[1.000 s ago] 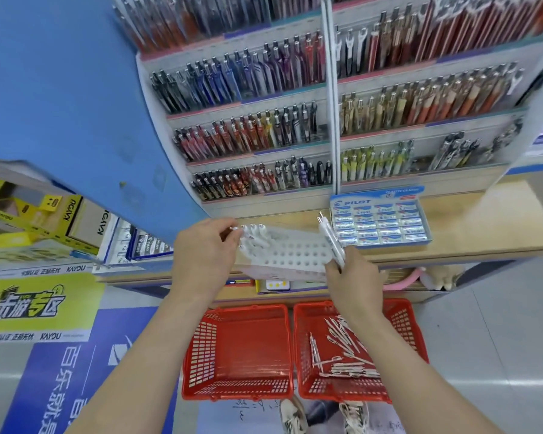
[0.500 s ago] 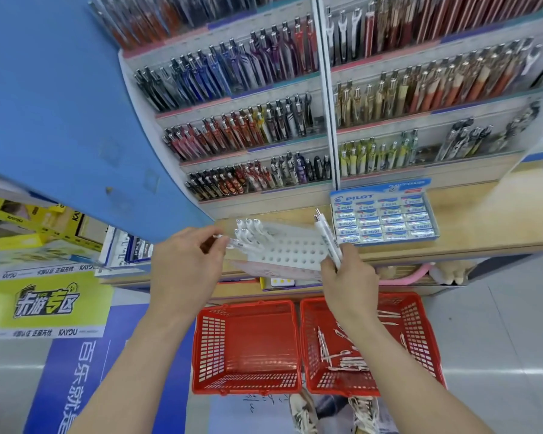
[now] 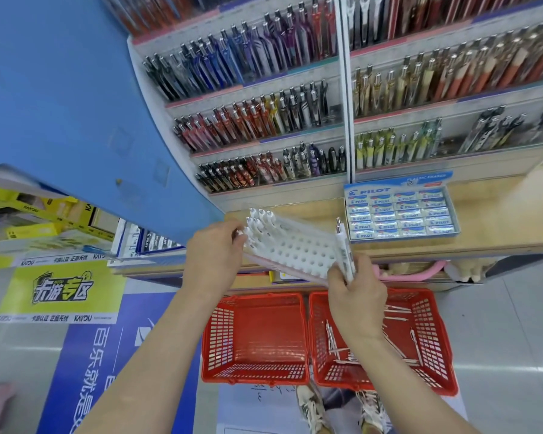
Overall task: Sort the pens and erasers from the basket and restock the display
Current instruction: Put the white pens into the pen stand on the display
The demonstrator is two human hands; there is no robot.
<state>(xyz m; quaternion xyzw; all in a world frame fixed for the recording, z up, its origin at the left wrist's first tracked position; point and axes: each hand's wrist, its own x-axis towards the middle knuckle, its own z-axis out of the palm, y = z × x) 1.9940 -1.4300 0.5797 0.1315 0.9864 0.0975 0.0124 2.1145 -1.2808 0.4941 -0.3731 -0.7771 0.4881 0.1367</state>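
1. Furthest left, the left hand (image 3: 213, 258) is curled against the left end of a white perforated plastic rack (image 3: 295, 250). Its fingertips meet the few seated white pens (image 3: 257, 222) standing there; I cannot tell whether they pinch a pen or the rack's edge.
2. Rightward from that hand, the rack's long axis runs across to the other hand, tilted, with most holes unfilled.
3. At the rack's right end, the right hand (image 3: 355, 296) is closed round a bundle of white click pens (image 3: 344, 249), held upright with the clips on top.
4. The next insertion likely means carrying one pen leftward from this bundle. The holes beside the seated pens lie nearer the left hand, and those at the right end sit just beside the right hand.
5. Below the right hand, a red plastic mesh basket (image 3: 427, 349) holds loose pens lying at mixed angles. Beyond that hand stands a blue-and-white carton of erasers (image 3: 402, 214).
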